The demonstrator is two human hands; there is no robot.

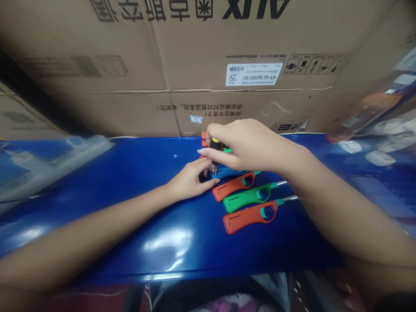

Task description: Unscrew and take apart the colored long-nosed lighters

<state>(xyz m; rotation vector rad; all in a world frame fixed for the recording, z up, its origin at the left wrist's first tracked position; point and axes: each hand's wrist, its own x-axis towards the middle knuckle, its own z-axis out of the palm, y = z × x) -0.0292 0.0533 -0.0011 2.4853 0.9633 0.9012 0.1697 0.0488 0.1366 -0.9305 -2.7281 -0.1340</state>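
Several long-necked gas lighters lie side by side on the blue table. Nearest me are an orange lighter [247, 218], a green lighter [247, 198] and another orange lighter [232, 187]. Beyond them a blue lighter [225, 172] is partly covered by my hands. My left hand [190, 180] rests on the table with its fingers curled around the blue lighter's butt end; a dark bit shows inside the curl. Above it, my right hand [247, 145] pinches a black-and-yellow handled object [214, 145], mostly hidden by the fingers. Red pieces [203, 138] peek out behind it.
A large cardboard box [195, 69] stands along the table's [146, 167] far edge. At the left lies a translucent plastic piece [61, 162]. On the right are a bottle [364, 115], a white rounded item [379, 158] and a flat, phone-like object [381, 195].
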